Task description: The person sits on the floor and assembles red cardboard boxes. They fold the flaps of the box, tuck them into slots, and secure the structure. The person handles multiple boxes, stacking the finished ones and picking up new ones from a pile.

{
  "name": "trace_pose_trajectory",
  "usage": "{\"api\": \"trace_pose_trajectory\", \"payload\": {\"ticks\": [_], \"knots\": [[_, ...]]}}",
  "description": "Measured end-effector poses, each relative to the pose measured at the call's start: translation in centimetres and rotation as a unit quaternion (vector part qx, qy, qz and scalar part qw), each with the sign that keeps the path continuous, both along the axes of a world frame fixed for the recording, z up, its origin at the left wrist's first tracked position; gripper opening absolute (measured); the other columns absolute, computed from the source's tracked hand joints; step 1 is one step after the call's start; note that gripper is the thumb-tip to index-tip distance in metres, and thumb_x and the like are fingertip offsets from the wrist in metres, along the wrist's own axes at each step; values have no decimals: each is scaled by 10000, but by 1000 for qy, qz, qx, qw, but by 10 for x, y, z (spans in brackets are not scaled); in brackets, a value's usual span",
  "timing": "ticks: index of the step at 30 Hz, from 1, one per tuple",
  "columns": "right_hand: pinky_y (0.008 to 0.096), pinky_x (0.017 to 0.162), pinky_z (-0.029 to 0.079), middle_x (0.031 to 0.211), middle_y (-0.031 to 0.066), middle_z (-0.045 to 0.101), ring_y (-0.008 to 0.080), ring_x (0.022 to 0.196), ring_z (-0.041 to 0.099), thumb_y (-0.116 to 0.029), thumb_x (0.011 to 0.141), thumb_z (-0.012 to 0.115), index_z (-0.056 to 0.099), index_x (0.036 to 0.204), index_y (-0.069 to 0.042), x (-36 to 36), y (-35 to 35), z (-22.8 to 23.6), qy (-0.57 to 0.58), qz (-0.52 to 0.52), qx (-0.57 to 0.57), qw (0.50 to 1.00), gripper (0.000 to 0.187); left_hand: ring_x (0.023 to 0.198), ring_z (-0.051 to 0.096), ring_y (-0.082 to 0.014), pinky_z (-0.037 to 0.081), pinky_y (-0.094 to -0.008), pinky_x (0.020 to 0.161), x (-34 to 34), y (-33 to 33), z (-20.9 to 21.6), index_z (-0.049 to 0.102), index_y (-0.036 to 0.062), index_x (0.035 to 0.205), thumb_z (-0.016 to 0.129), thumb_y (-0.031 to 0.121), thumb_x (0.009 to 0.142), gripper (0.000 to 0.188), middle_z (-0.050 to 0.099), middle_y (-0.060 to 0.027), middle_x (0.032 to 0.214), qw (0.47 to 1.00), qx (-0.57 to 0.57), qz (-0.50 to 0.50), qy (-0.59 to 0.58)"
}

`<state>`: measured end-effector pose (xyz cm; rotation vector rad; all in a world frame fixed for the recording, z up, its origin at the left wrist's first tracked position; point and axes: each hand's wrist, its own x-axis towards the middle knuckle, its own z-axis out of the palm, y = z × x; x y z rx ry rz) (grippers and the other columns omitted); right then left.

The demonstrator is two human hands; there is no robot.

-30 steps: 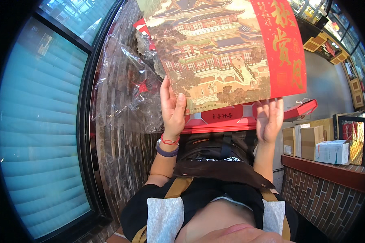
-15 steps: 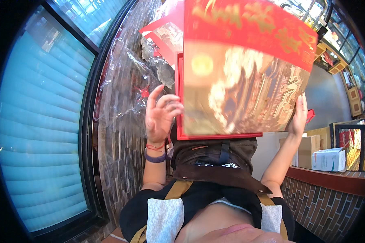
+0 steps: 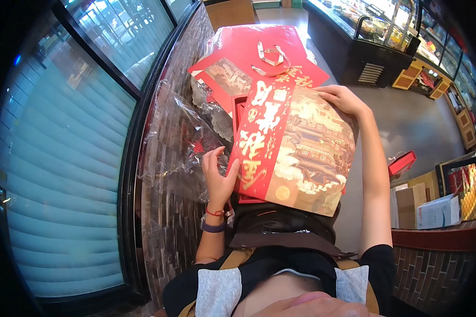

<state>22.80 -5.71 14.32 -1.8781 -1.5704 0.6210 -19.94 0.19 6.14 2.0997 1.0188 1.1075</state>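
Reading the flat printed cover (image 3: 307,153), askew over the red box (image 3: 238,112), as light, stiff, slick and corner-fragile, I'd take opposite edges: right hand (image 3: 344,100) grips its far-right corner, left hand (image 3: 219,179) spreads wide at the left edge, contact unclear.

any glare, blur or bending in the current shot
Head view: bright glints on the plastic wrap; the window frame bows with the fisheye, corners go black; the printed panel's pattern shows fairly clearly; the lit display case has strong highlights.
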Motion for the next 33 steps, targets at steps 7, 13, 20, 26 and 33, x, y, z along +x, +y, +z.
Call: {"api": "trace_pose_trajectory", "payload": {"ticks": [7,13,20,26,33], "knots": [[433,860,465,959,131,596,320,986,578,-288,959,583,717,985,-108,-52,55,-26,-271,48,156,949,226,1263,492,-367,382,-426,1076,-9,-11,-46,327,-42,1456,605,225,964,625,477,-262,1371,990,-121,-65,15],[390,959,448,1112,111,659,287,1089,591,-307,933,624,685,1144,-70,-49,-10,-31,-299,-192,287,889,323,1281,492,-327,378,-409,1080,-1,-22,-59,345,-64,1442,589,234,986,596,485,-256,1385,976,-197,-47,-75],[354,877,496,1105,217,672,370,1004,652,-322,979,568,619,1207,19,-61,-124,-92,18,-250,124,960,413,1177,526,-339,411,-408,1031,2,-23,-35,444,-41,1372,629,188,954,511,517,-225,1268,988,-138,-31,-53],[412,917,488,1162,243,648,384,1073,633,-337,1007,488,616,1251,-17,-62,-86,-75,-94,-295,122,943,422,1247,461,-357,373,-426,1065,1,-17,-55,381,-38,1406,626,185,951,563,478,-236,1308,992,-106,-64,-13],[396,980,458,1244,247,617,349,1157,599,-370,1020,441,589,1326,-86,-55,-72,-116,28,-349,82,933,443,1258,482,-299,386,-400,1070,9,5,-73,326,-35,1443,633,185,956,617,463,-216,1367,969,-192,-115,-103]]}}
